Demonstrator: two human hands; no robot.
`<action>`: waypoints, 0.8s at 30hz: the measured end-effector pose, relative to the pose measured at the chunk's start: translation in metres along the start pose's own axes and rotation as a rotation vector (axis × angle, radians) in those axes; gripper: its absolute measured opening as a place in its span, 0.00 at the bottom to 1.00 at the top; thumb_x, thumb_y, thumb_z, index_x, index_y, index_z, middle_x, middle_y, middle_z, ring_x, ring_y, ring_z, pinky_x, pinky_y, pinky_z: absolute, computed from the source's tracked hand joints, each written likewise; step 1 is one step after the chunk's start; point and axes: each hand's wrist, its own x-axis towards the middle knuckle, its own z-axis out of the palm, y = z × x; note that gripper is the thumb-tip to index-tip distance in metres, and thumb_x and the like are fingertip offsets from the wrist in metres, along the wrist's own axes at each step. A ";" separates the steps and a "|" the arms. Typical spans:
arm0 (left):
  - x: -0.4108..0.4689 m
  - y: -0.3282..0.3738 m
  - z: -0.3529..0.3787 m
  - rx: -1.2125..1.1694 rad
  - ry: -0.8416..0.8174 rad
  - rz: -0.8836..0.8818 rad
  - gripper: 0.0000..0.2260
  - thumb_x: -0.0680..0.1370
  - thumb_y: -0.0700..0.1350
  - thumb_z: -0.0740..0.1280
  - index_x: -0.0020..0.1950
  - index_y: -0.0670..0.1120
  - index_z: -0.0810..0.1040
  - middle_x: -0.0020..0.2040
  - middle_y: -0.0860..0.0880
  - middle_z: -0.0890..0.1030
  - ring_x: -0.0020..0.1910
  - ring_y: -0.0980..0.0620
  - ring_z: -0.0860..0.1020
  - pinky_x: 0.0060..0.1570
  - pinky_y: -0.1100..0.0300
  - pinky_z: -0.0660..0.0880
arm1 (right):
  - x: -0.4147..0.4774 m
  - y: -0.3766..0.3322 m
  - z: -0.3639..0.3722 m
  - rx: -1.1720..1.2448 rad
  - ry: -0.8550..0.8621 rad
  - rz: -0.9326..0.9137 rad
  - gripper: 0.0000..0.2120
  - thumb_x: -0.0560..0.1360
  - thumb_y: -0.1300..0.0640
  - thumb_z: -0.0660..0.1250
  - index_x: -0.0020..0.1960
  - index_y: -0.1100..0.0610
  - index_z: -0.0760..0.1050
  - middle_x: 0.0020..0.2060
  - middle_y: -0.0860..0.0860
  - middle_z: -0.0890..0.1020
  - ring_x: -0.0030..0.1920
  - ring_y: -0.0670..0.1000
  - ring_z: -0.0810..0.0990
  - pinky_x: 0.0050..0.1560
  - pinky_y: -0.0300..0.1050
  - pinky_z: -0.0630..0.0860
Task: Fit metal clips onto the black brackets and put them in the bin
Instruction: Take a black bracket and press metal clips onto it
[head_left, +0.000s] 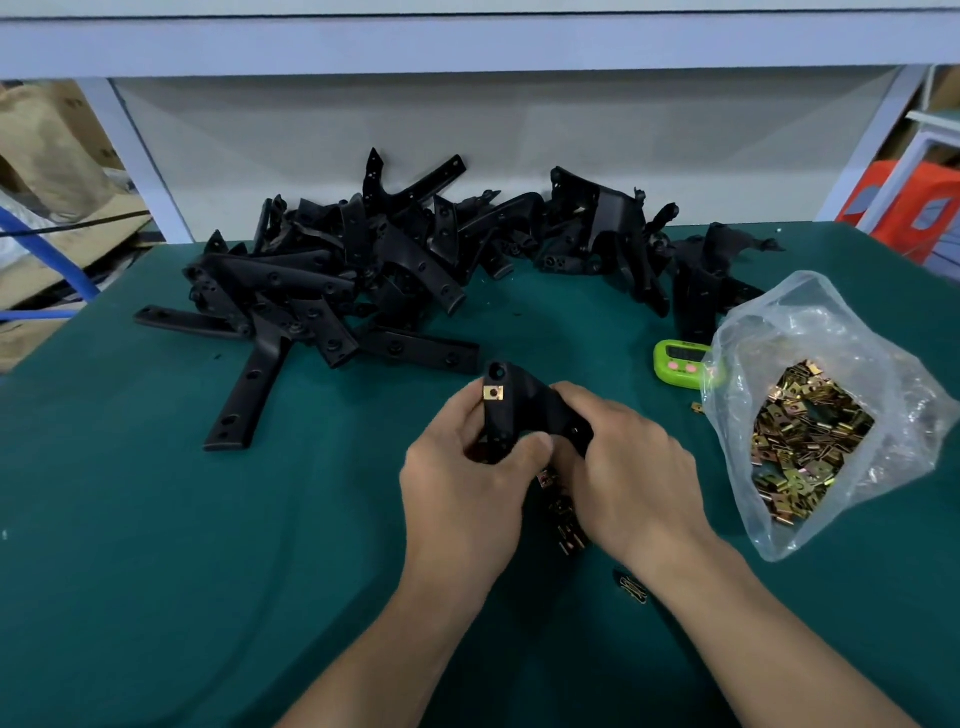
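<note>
Black bracket (524, 410) gripped over green mat (156, 519) by both hands: left hand (467, 483) curled round upper-left end beside seated clip (492, 393), right hand (628, 467) clenched round lower-right end. Long axis upper left to lower right. Just beneath, loose clips (563, 514), nearer right hand. No bin in view.
</note>
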 end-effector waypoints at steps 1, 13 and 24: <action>0.000 0.001 0.002 0.062 0.010 0.022 0.11 0.75 0.44 0.74 0.53 0.58 0.83 0.47 0.64 0.86 0.48 0.64 0.83 0.46 0.74 0.75 | 0.001 0.001 0.000 0.001 -0.005 0.004 0.14 0.80 0.43 0.64 0.64 0.37 0.69 0.45 0.44 0.80 0.46 0.56 0.80 0.42 0.51 0.71; 0.013 -0.004 -0.012 0.641 0.191 0.231 0.17 0.74 0.61 0.62 0.33 0.51 0.79 0.26 0.54 0.77 0.29 0.52 0.75 0.36 0.55 0.75 | -0.005 -0.005 -0.001 0.062 -0.006 -0.046 0.14 0.78 0.46 0.67 0.62 0.35 0.70 0.43 0.44 0.81 0.43 0.53 0.80 0.44 0.52 0.77; 0.014 -0.015 -0.021 0.447 -0.048 0.170 0.12 0.79 0.50 0.67 0.61 0.59 0.83 0.45 0.63 0.84 0.46 0.59 0.81 0.49 0.70 0.74 | 0.017 0.023 -0.002 0.271 0.134 0.140 0.09 0.77 0.45 0.68 0.56 0.39 0.75 0.39 0.39 0.81 0.43 0.49 0.79 0.42 0.50 0.76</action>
